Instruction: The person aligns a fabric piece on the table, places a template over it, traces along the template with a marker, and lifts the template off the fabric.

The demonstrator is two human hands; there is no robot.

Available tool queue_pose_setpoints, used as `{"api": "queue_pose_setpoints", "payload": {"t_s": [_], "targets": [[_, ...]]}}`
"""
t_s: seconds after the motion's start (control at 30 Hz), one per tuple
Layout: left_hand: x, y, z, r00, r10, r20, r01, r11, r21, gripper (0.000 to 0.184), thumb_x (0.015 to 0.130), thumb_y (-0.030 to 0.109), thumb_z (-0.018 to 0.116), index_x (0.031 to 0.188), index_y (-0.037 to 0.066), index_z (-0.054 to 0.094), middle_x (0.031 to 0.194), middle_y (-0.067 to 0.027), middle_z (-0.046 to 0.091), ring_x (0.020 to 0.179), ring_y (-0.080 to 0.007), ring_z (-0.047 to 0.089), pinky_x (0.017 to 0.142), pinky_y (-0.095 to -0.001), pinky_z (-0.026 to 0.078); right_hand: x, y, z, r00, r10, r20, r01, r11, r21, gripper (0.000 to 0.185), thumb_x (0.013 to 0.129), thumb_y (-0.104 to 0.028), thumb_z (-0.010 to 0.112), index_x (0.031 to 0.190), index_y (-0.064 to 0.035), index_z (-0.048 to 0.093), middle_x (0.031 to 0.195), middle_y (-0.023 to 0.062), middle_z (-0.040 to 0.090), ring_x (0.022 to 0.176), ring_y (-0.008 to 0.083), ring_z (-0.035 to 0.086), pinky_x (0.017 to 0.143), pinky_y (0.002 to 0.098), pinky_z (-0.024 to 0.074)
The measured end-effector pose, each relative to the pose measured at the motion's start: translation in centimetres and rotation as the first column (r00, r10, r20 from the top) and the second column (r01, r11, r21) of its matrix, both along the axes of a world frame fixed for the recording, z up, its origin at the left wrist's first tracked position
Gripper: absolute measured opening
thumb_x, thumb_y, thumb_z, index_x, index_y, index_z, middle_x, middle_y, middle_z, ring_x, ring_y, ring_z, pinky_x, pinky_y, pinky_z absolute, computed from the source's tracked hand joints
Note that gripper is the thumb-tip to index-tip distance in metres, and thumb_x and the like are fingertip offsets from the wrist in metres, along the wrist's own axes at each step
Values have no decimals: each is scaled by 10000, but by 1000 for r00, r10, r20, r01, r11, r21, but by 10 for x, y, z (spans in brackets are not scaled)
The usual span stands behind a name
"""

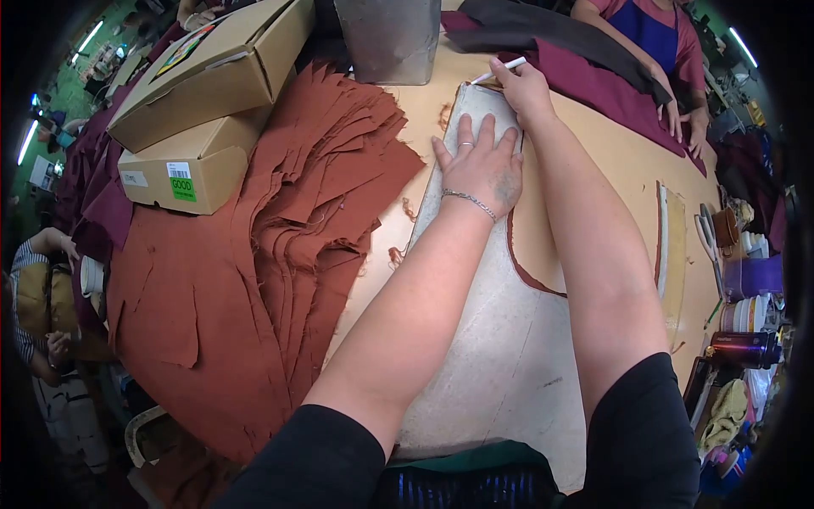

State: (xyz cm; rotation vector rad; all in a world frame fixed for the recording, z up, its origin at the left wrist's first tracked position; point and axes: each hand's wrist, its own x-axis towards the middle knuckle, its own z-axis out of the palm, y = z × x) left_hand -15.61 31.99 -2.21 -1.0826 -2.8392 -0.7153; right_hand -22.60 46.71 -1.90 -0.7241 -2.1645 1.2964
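My left hand [482, 170] lies flat with spread fingers on the narrow upper part of a large pale grey pattern template [475, 339]. Farther up, at the template's far end, my right hand [524, 93] is closed around a white pen [500, 69]. The pen's tip points left, close to the template's top edge; whether it touches cannot be made out. A thin border of rust-brown fabric [534, 282] shows from beneath the template along its curved right edge.
Left of the template lies a stack of rust-brown fabric pieces [195, 288], with cardboard boxes [195, 127] on it. A metal container [388, 42] stands behind. Scissors [710, 246] and a strip ruler [672, 254] lie right. Across the table, another person's hands [685, 127] rest by maroon fabric [593, 106].
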Motion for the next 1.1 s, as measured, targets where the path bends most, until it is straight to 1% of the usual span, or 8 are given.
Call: {"api": "queue_pose_setpoints", "payload": {"t_s": [0.13,0.33,0.37,0.5,0.63,0.77,0.87,1.1], "targets": [[0,-1,1,1000,-4,4,4,1000,12,394,857,314,340,1235,214,389,1349,-71,256,1264,-295,169,968,-593,117,0,-2,4,997,-32,67,30,999,29,426,751,-366,586,894,35,574,821,169,608,770,260,586,699,334,438],[-2,-1,0,1000,-7,7,7,1000,21,392,852,296,342,1231,211,399,1346,-69,264,1263,-290,171,968,-592,119,24,32,16,981,-108,160,47,938,342,352,723,-299,590,857,26,574,804,182,606,779,301,589,705,361,440],[-2,-1,0,1000,-5,6,5,1000,19,392,851,293,343,1230,212,400,1345,-69,265,1263,-289,171,969,-591,120,33,36,20,973,-141,184,69,934,349,352,733,-318,588,826,21,572,779,167,606,737,277,589,686,349,441],[-3,0,2,1000,2,16,-2,1000,6,382,844,265,363,1222,229,408,1344,-57,271,1263,-277,176,968,-587,132,63,35,6,978,-177,-114,192,972,137,332,762,-322,587,801,7,570,727,128,598,658,215,568,641,305,436],[-2,0,2,1000,3,8,-3,1000,-5,381,841,262,378,1219,237,412,1338,-44,282,1257,-266,190,966,-588,141,78,13,-11,973,-192,-127,218,946,241,276,770,-304,586,792,-30,570,699,99,599,636,209,567,623,303,440],[-4,-2,4,998,-22,54,20,1000,22,370,844,256,386,1209,207,425,1341,-55,271,1260,-286,167,973,-581,105,87,-11,-2,988,-91,-127,125,949,289,201,764,-236,595,755,-40,556,673,121,581,624,251,555,605,325,439],[-5,-2,4,999,-12,47,10,999,46,359,832,268,411,1183,206,458,1325,-47,304,1251,-283,189,967,-583,120,100,-22,-10,990,-41,-135,97,892,442,174,741,-202,615,746,-40,551,634,119,557,621,266,537,586,347,429],[-9,-2,1,998,7,62,-13,995,95,348,804,293,462,1133,191,505,1300,-42,353,1238,-262,233,963,-586,133,163,-78,6,993,59,-98,-14,915,404,146,730,-150,622,754,-29,545,672,117,546,662,271,520,606,346,420]]}}
